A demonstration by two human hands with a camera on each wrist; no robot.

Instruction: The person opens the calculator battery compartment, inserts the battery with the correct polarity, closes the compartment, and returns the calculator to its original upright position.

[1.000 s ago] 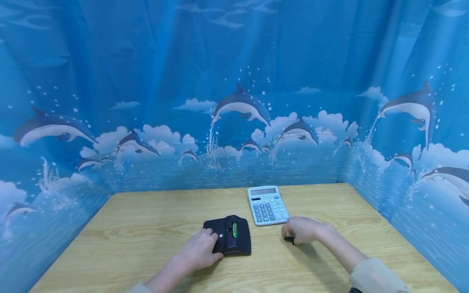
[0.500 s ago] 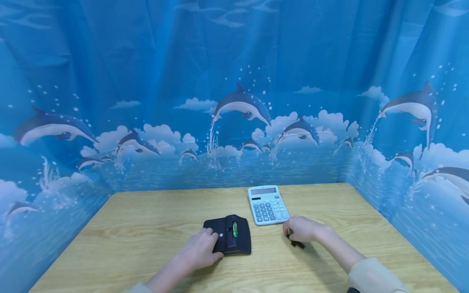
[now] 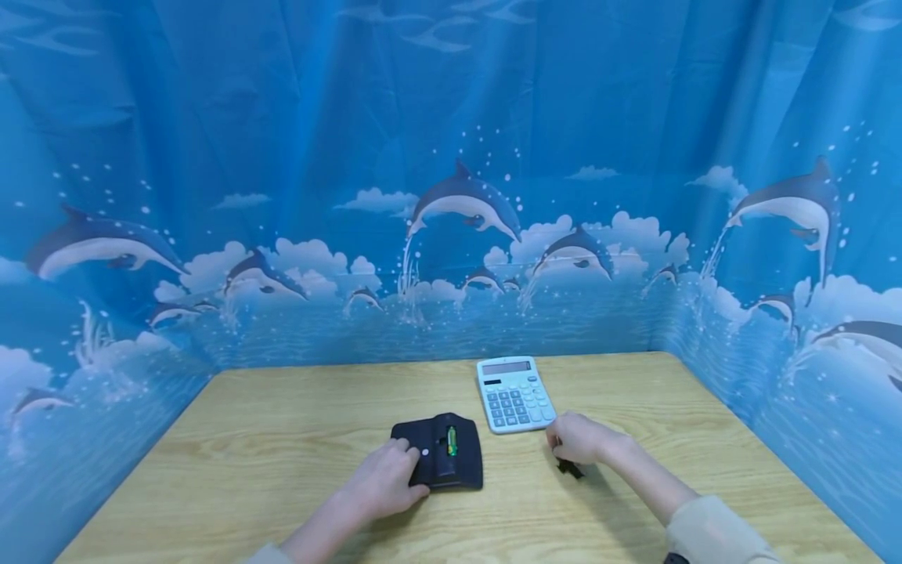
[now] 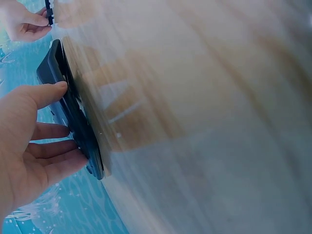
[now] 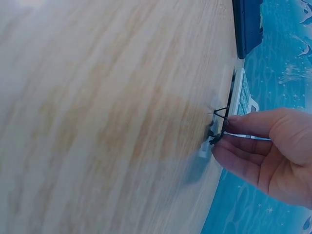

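Note:
A black, flat device lies on the table, its battery compartment uncovered and a green battery inside. My left hand holds the device by its left side; in the left wrist view the thumb is on one edge and the fingers on the other side. Just in front of the light-blue calculator, my right hand pinches a small black piece close above the table. In the right wrist view this black piece looks thin and bent; its exact kind is unclear.
The wooden table is bounded at the back and sides by a blue dolphin-print curtain. The calculator lies keys up, behind and between the two hands.
The small black piece has turned in my right hand, so more of it sticks out toward the lower right. That hand has shifted very slightly. Left hand and device stay still.

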